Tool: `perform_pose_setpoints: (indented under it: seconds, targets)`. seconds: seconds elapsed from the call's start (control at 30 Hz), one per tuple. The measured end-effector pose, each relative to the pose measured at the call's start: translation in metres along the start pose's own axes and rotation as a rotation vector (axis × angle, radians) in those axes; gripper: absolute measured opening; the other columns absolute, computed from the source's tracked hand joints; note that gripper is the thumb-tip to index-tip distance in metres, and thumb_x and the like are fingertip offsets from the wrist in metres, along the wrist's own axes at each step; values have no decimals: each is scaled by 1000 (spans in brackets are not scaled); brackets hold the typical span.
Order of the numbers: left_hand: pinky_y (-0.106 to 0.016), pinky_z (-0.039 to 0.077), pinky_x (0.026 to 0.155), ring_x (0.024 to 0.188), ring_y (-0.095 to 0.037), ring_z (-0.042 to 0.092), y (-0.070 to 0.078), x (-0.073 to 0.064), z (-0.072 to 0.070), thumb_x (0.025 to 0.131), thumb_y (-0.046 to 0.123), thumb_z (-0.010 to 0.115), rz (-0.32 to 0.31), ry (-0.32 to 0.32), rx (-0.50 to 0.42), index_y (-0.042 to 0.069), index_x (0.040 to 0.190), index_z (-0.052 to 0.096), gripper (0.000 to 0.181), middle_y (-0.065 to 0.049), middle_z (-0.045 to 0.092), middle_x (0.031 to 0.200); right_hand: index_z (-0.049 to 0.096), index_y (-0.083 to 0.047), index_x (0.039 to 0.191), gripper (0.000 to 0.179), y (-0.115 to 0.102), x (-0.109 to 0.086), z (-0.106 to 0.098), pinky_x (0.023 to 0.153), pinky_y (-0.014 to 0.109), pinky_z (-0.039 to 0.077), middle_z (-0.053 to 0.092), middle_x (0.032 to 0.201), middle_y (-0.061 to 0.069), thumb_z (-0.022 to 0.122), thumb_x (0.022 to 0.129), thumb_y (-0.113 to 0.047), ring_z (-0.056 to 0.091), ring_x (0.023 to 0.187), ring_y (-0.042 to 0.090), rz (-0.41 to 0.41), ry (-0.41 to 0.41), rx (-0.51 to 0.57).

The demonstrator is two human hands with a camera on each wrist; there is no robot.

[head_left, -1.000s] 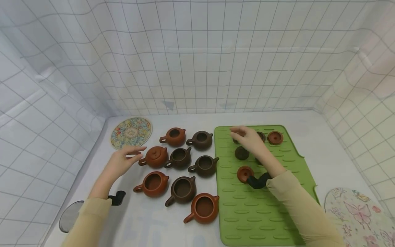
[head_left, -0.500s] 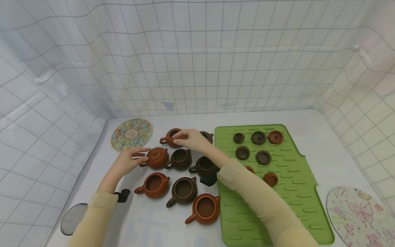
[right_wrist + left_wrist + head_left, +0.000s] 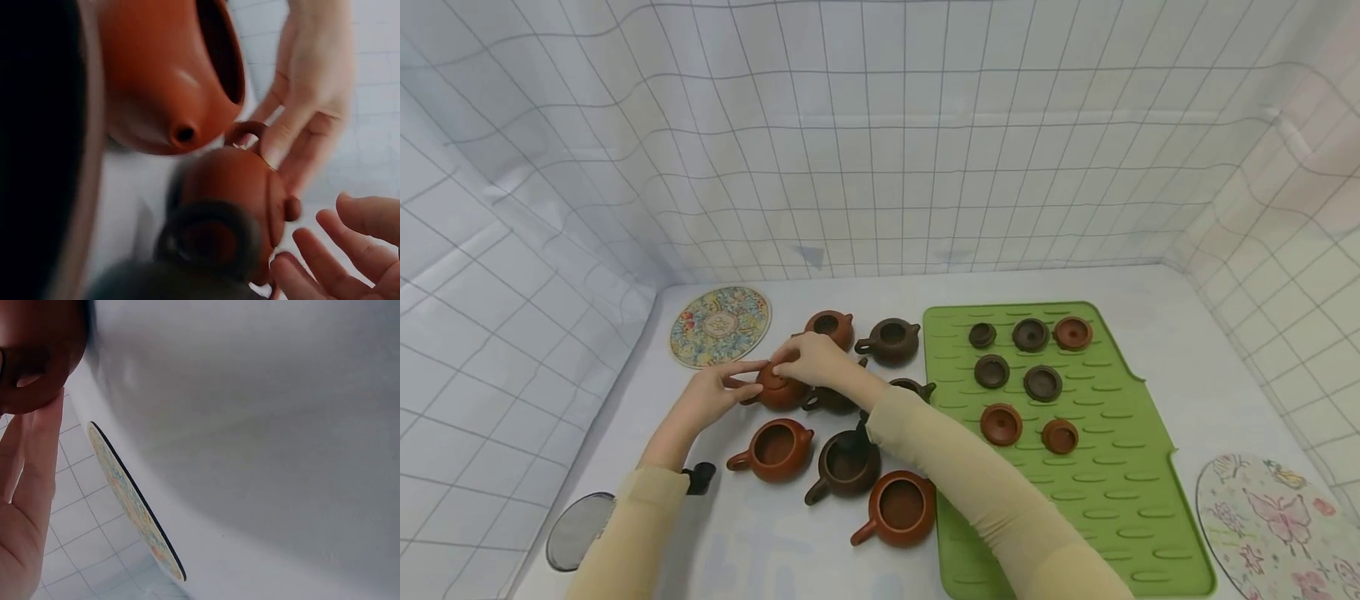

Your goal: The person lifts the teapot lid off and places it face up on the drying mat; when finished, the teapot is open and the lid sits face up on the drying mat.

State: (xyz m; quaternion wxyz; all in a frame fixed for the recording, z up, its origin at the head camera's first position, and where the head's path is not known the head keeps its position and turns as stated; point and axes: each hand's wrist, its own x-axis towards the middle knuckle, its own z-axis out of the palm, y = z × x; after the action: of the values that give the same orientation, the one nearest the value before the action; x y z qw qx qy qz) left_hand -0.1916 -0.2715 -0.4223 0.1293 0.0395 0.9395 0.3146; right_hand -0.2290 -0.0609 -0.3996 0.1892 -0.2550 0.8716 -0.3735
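My left hand [image 3: 703, 404] is at the handle side of a lidded red-brown clay teapot [image 3: 780, 398]. In the right wrist view its thumb lies against the teapot's body by the handle, with the other fingers on the far side. My right hand [image 3: 820, 360] reaches across from the right and partly covers the teapot. In the right wrist view the right hand's spread fingers [image 3: 356, 250] are close to the lid's round knob [image 3: 292, 209], with nothing between them. The left wrist view shows the left fingers under the teapot's handle [image 3: 37, 394].
Lidless red-brown and dark teapots surround it, including a red one [image 3: 773, 450] in front and a dark one [image 3: 891, 342] behind. A green mat [image 3: 1022, 525] on the right carries several loose lids [image 3: 1002, 425]. Round patterned mats lie at the back left [image 3: 721, 325] and front right [image 3: 1281, 521].
My right hand has swung left from over the lids on the green mat, past the dark teapots, to the lidded teapot. My left hand has moved slightly right, closer against that teapot.
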Motion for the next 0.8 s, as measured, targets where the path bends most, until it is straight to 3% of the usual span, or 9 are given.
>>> perform_pose_setpoints:
  seconds: [0.13,0.33,0.47,0.8]
  targets:
    - [-39,53,74,95,-30,69,4,-1,1,94,25,68,-13,-6,6,9,137,59,47,-23,64,126,67,-13,128,31,-3,2,9,99,25,49,66,130,2,63,98,-21,59,122,16,-47,-12,-105]
    - [-37,52,70,87,-26,70,6,-3,0,94,22,68,-33,-10,-3,7,137,59,46,-21,70,112,64,-12,132,35,-10,0,13,100,25,49,65,132,4,63,97,-18,59,123,17,-68,-26,-235]
    - [-35,50,70,86,-25,70,6,-3,0,94,23,68,-43,-18,-20,7,137,58,47,-19,73,105,67,-14,128,32,-14,-1,12,94,24,51,68,126,2,65,96,-17,62,117,16,-34,-16,-248]
    - [-35,50,72,88,-24,70,5,-1,0,94,23,68,-52,-21,-21,7,137,58,47,-18,73,108,69,-14,108,16,-15,0,12,75,19,51,71,108,0,70,92,-18,66,95,13,-29,60,-231]
